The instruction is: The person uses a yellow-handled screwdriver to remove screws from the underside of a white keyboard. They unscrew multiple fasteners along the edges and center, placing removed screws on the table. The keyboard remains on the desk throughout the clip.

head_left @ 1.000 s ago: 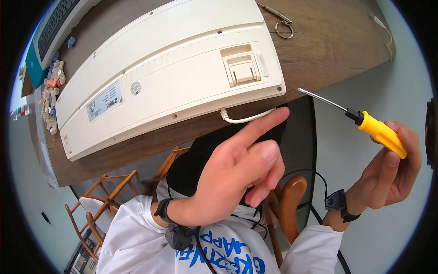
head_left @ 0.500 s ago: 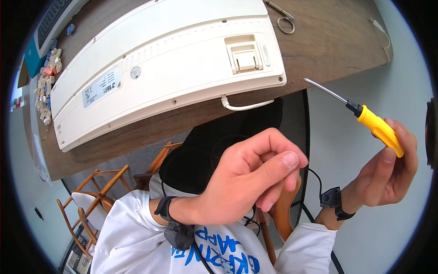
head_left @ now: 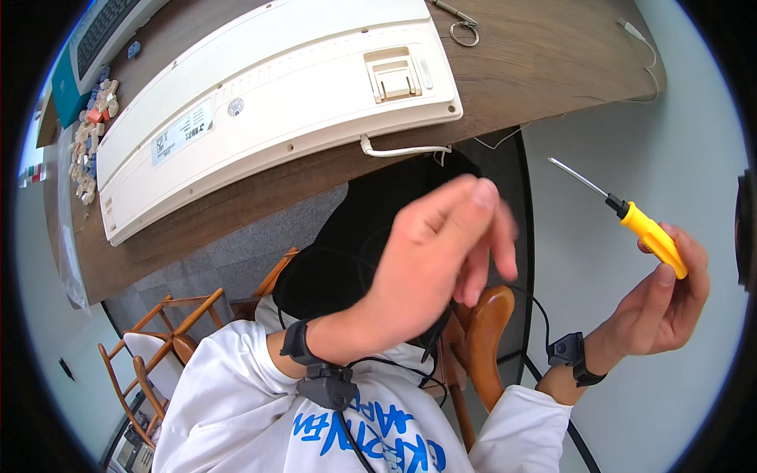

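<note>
My right hand (head_left: 658, 303) grips a screwdriver (head_left: 658, 244) by its yellow handle, the metal shaft pointing up and left, off the table's edge. In front of my body, my left hand (head_left: 418, 264) hangs in the air, slightly blurred. Its thumb and forefinger come together while the other fingers are loosely bent. Whether anything small is between them is hidden. A cream keyboard (head_left: 276, 102) lies underside up on the table, showing screw holes, a label and a fold-out foot (head_left: 393, 79). Neither hand touches it.
Loose keycaps (head_left: 87, 154) are heaped left of the keyboard on the wooden table (head_left: 544, 63). A metal tool with a ring (head_left: 464, 33) lies at its far right. A white cable (head_left: 402, 151) crosses the front edge. Another keyboard (head_left: 98, 39) stands far left; wooden chairs (head_left: 185, 335) are below.
My left hand has turned, its thumb pointing further up and its lower fingers hanging looser. The screwdriver has shifted slightly down in my right hand's grip. The view has moved a little.
</note>
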Demonstrator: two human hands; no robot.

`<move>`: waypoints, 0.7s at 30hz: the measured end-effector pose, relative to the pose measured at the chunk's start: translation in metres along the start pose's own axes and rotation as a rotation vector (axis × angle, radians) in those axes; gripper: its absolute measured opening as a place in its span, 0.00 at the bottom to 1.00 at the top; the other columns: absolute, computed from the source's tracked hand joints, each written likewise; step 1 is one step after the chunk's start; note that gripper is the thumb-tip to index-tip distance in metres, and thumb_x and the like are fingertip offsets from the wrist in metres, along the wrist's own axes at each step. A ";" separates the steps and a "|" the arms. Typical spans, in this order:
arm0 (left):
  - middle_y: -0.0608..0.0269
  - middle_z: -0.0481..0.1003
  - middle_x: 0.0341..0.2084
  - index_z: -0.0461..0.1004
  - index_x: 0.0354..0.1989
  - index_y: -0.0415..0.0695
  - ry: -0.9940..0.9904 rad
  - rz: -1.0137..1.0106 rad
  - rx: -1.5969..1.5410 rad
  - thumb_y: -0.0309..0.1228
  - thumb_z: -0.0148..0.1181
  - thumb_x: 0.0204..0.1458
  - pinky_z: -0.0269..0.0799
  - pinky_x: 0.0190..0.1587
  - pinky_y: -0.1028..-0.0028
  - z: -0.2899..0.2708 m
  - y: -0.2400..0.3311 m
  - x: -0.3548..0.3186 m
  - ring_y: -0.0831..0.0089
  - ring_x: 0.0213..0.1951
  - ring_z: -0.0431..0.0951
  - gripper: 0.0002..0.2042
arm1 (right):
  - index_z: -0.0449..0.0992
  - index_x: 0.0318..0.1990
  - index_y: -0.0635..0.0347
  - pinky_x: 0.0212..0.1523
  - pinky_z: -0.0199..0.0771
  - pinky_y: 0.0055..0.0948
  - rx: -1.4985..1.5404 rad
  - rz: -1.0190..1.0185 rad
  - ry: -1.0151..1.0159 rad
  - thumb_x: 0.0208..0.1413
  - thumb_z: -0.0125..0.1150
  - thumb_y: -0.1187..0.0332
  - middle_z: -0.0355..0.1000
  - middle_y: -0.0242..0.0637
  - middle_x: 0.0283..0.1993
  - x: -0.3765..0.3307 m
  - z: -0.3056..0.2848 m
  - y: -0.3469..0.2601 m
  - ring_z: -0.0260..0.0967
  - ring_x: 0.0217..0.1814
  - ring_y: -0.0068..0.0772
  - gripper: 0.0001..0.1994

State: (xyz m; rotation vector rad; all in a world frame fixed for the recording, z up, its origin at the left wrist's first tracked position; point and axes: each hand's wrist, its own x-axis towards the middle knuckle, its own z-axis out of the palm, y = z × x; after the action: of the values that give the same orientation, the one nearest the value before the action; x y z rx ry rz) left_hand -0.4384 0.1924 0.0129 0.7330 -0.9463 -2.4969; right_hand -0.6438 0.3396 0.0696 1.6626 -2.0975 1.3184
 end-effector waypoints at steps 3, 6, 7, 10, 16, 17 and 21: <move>0.48 0.78 0.37 0.55 0.76 0.38 0.067 0.016 0.021 0.41 0.39 0.74 0.64 0.24 0.82 0.000 0.007 -0.004 0.78 0.17 0.65 0.27 | 0.78 0.54 0.65 0.49 0.81 0.34 0.032 0.019 0.017 0.65 0.59 0.71 0.78 0.53 0.46 -0.005 0.000 -0.002 0.78 0.47 0.42 0.13; 0.41 0.74 0.51 0.47 0.80 0.41 0.070 0.083 -0.134 0.43 0.40 0.72 0.66 0.26 0.79 0.007 0.008 -0.012 0.75 0.22 0.68 0.32 | 0.78 0.54 0.65 0.48 0.81 0.34 0.068 0.010 0.008 0.64 0.60 0.71 0.78 0.52 0.46 -0.007 0.004 -0.005 0.78 0.46 0.42 0.13; 0.41 0.72 0.55 0.40 0.80 0.41 0.044 0.130 -0.207 0.43 0.42 0.72 0.69 0.29 0.77 0.008 0.007 -0.013 0.74 0.25 0.71 0.34 | 0.78 0.54 0.65 0.48 0.81 0.34 0.077 -0.005 -0.006 0.63 0.61 0.72 0.78 0.52 0.46 -0.006 0.006 -0.006 0.78 0.46 0.42 0.14; 0.43 0.63 0.65 0.32 0.82 0.43 -0.058 0.205 -0.417 0.41 0.46 0.70 0.73 0.38 0.71 0.011 0.004 -0.012 0.69 0.37 0.75 0.39 | 0.77 0.54 0.66 0.48 0.81 0.34 0.108 -0.036 -0.023 0.63 0.61 0.74 0.78 0.53 0.46 -0.006 0.009 -0.008 0.78 0.46 0.42 0.14; 0.54 0.63 0.59 0.48 0.79 0.51 -0.052 0.261 -0.756 0.44 0.50 0.67 0.66 0.36 0.71 0.017 -0.017 -0.001 0.69 0.37 0.70 0.34 | 0.75 0.56 0.70 0.50 0.83 0.35 0.075 -0.108 0.020 0.65 0.60 0.77 0.78 0.55 0.48 0.002 0.008 -0.004 0.80 0.48 0.45 0.13; 0.55 0.63 0.59 0.49 0.79 0.53 -0.095 0.272 -0.837 0.43 0.51 0.67 0.65 0.36 0.71 0.018 -0.020 0.001 0.69 0.36 0.70 0.34 | 0.75 0.56 0.71 0.51 0.84 0.35 0.076 -0.145 0.037 0.66 0.60 0.76 0.78 0.55 0.49 0.006 0.008 -0.004 0.80 0.49 0.46 0.13; 0.56 0.66 0.55 0.47 0.79 0.57 -0.112 0.298 -0.857 0.43 0.51 0.67 0.65 0.35 0.71 0.021 -0.027 0.008 0.70 0.35 0.71 0.34 | 0.77 0.58 0.68 0.51 0.86 0.34 0.105 -0.121 -0.054 0.67 0.58 0.78 0.80 0.52 0.52 0.027 0.018 -0.005 0.82 0.51 0.42 0.13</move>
State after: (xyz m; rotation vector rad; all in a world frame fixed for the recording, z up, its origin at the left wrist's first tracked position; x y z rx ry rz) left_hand -0.4609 0.2178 0.0052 0.1545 0.0458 -2.3499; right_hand -0.6426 0.3077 0.0779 1.8554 -1.9512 1.3825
